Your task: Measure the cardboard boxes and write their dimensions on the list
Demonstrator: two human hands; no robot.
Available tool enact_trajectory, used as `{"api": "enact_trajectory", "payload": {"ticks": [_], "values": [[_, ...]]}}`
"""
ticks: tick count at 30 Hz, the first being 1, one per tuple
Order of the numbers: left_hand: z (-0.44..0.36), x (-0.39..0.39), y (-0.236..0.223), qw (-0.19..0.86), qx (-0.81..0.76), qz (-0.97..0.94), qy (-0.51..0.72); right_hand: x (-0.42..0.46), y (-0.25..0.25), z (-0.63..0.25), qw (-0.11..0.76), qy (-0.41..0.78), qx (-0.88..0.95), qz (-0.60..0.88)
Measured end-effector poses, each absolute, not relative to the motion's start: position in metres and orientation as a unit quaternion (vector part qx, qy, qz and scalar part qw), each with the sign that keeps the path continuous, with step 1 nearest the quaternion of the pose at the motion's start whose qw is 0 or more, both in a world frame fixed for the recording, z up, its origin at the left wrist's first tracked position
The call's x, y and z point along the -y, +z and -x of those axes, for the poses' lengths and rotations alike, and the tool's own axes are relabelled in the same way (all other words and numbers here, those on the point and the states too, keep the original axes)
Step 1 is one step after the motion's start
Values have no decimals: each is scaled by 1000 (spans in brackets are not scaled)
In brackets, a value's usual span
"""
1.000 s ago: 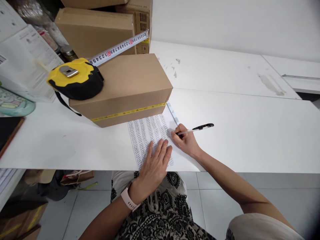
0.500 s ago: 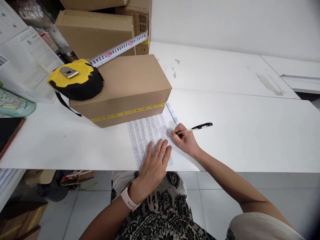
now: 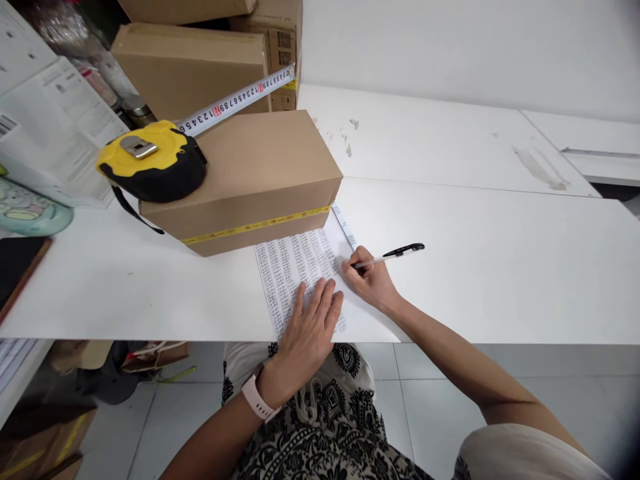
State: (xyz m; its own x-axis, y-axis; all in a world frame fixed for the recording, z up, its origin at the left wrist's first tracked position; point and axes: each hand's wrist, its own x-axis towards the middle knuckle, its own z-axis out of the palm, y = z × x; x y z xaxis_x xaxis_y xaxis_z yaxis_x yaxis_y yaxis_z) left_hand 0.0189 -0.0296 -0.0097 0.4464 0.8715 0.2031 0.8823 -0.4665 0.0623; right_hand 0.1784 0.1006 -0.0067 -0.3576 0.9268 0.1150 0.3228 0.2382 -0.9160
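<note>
My right hand [image 3: 371,280] grips a pen [image 3: 395,254] with a clear barrel and black clip end; its tip is over the right part of a sheet of paper [image 3: 287,267]. Columns of small handwriting cover the sheet. My left hand [image 3: 313,320] lies flat on the lower part of the paper, fingers stretched out. Just beyond the hands, a closed cardboard box [image 3: 250,177] with yellow printed tape rests over the paper's top edge. On the box sits a yellow and black tape measure [image 3: 153,160], its blade [image 3: 235,101] drawn out to the right.
More cardboard boxes [image 3: 193,70] are stacked behind. At the left stand a white printed carton [image 3: 55,127], a light green patterned item [image 3: 35,207] and a dark flat item [image 3: 20,267]. The white table's [image 3: 475,267] front edge runs close to my body. Bags [image 3: 110,367] lie below at left.
Almost nothing differs. Both hands, the pen, the paper and the box keep their places; the view has shifted very slightly.
</note>
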Motion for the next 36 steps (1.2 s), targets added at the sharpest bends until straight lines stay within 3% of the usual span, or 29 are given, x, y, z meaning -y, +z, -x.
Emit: {"api": "enact_trajectory", "payload": {"ticks": [36], "values": [[-19, 31, -12, 20, 515, 851, -102, -102, -9, -183, 344, 433, 700, 452]]}}
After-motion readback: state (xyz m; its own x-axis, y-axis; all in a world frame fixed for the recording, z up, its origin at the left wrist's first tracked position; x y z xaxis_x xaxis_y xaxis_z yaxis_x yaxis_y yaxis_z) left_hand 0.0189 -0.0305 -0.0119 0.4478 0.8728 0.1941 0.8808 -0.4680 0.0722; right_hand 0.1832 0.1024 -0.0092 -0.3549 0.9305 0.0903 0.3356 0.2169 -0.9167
